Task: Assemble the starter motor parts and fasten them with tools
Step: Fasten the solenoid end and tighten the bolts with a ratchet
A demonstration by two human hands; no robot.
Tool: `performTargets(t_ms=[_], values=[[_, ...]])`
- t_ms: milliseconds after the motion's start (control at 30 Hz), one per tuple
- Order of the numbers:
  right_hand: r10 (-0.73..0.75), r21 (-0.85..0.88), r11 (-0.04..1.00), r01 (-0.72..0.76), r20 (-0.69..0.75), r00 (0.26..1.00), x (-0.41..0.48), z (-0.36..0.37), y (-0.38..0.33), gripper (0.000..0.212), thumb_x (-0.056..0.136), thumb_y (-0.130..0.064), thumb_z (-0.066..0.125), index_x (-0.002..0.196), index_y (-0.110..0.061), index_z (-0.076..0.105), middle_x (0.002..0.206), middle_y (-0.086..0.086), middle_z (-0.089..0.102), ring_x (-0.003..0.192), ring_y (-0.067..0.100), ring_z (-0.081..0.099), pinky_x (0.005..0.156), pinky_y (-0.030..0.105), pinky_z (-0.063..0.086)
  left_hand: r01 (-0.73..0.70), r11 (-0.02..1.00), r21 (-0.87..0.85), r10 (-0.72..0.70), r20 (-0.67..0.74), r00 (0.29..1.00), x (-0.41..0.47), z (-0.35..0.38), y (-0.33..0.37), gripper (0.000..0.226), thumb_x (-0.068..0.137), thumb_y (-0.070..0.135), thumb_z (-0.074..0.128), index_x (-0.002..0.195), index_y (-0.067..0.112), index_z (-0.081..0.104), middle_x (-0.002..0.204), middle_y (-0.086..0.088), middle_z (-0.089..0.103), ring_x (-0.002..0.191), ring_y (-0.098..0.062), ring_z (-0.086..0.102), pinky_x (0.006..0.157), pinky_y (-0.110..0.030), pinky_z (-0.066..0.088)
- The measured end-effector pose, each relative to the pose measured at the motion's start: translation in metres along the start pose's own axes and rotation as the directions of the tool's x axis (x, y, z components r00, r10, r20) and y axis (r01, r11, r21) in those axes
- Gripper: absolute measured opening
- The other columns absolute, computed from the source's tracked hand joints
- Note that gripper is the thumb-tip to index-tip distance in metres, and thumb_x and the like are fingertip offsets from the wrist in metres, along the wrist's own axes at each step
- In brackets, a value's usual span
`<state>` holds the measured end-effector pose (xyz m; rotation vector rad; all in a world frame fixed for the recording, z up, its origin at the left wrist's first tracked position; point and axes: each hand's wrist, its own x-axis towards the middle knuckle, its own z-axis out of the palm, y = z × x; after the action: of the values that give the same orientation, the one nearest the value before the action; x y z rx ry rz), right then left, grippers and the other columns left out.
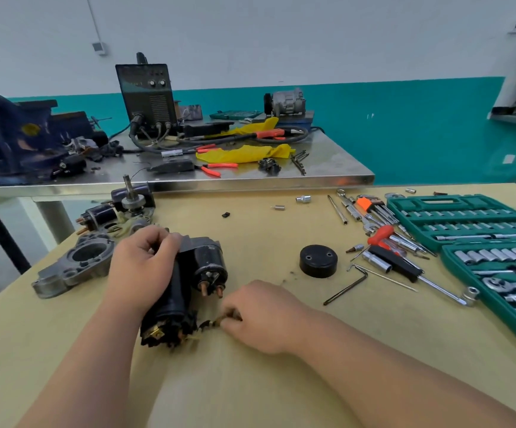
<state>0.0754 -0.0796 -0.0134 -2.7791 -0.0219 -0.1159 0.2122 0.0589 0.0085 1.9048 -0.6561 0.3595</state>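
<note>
Head camera is looking forward and down at the wooden table (281,217), sitting close over left hand (141,267) and right hand (262,316) — wide angle catching the steel bench (327,171) beyond.

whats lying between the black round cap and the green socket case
Between the cap and the case, the head view shows loose tools: a red-handled screwdriver, a black-handled driver, a chrome socket and a bent hex key.

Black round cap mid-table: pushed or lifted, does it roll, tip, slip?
The black cap lies flat on the table, squat and wider than tall, so a push probably slides it rather than tipping or rolling it. It looks rigid, not floppy. Its smooth rounded side may slip in a pinch.
</note>
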Motion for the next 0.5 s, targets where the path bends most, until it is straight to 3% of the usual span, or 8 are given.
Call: performTargets(t_ms=[67, 167, 267, 367, 433, 500], values=[[0.073, 0.083, 0.994, -0.068, -0.057, 0.996, 0.001, -0.004, 0.006, 0.017, 0.094, -0.033, 0.051, 0.095, -0.024, 0.065, 0.09, -0.006, 0.065, 0.079, 0.016, 0.058, 0.067, 0.03, 0.047, -0.004, 1.0, 0.021, 0.003, 0.012, 1.0, 0.0, 0.0, 0.0, 0.027, 0.088, 0.028, 0.06, 0.064, 0.016, 0.061, 0.065, 0.001, 0.06, 0.063, -0.012, 0.054, 0.057, -0.03, 0.041], [0.191, 0.28, 0.947, -0.156, -0.104, 0.976, 0.003, -0.011, 0.018, 0.014, 0.089, -0.038, 0.06, 0.077, -0.031, 0.06, 0.073, -0.015, 0.055, 0.064, 0.003, 0.05, 0.055, 0.025, 0.038, -0.003, 1.0, 0.016, 0.002, 0.024, 1.0, 0.0, 0.001, 0.001, 0.027, 0.088, 0.029, 0.06, 0.063, 0.018, 0.061, 0.067, 0.005, 0.061, 0.064, -0.011, 0.054, 0.058, -0.029, 0.042], [0.193, 0.268, 0.949, -0.167, -0.076, 0.978, 0.007, -0.005, 0.016, 0.014, 0.089, -0.039, 0.061, 0.081, -0.027, 0.063, 0.072, -0.012, 0.054, 0.064, 0.006, 0.049, 0.062, 0.029, 0.045, 0.005, 1.0, 0.016, -0.006, 0.026, 1.0, 0.0, 0.0, 0.002, 0.028, 0.088, 0.029, 0.061, 0.062, 0.02, 0.061, 0.064, 0.005, 0.061, 0.063, -0.011, 0.055, 0.06, -0.03, 0.043], [0.204, 0.271, 0.949, -0.159, -0.147, 0.968, 0.012, 0.002, 0.008, 0.013, 0.087, -0.039, 0.062, 0.077, -0.033, 0.059, 0.069, -0.015, 0.052, 0.065, 0.008, 0.049, 0.066, 0.031, 0.046, -0.029, 0.999, 0.038, 0.028, 0.04, 0.999, -0.002, -0.001, 0.008, 0.029, 0.089, 0.027, 0.061, 0.06, 0.023, 0.059, 0.061, 0.008, 0.058, 0.061, -0.006, 0.052, 0.057, -0.027, 0.039], [0.215, 0.273, 0.949, -0.159, -0.187, 0.959, 0.014, 0.004, 0.006, 0.013, 0.085, -0.039, 0.063, 0.076, -0.033, 0.058, 0.066, -0.015, 0.05, 0.065, 0.009, 0.049, 0.063, 0.03, 0.045, -0.116, 0.985, 0.129, 0.1, 0.123, 0.987, -0.003, -0.003, 0.015, 0.023, 0.088, 0.026, 0.061, 0.065, 0.026, 0.061, 0.07, 0.013, 0.058, 0.071, -0.003, 0.052, 0.06, -0.025, 0.037], [0.211, 0.269, 0.951, -0.151, -0.21, 0.955, 0.015, 0.005, 0.006, 0.01, 0.085, -0.038, 0.064, 0.077, -0.032, 0.06, 0.064, -0.014, 0.05, 0.063, 0.011, 0.049, 0.06, 0.03, 0.043, -0.228, 0.939, 0.259, 0.142, 0.312, 0.939, -0.004, -0.004, 0.022, 0.005, 0.087, 0.029, 0.061, 0.082, 0.027, 0.063, 0.086, 0.014, 0.057, 0.09, -0.01, 0.048, 0.073, -0.026, 0.036]])
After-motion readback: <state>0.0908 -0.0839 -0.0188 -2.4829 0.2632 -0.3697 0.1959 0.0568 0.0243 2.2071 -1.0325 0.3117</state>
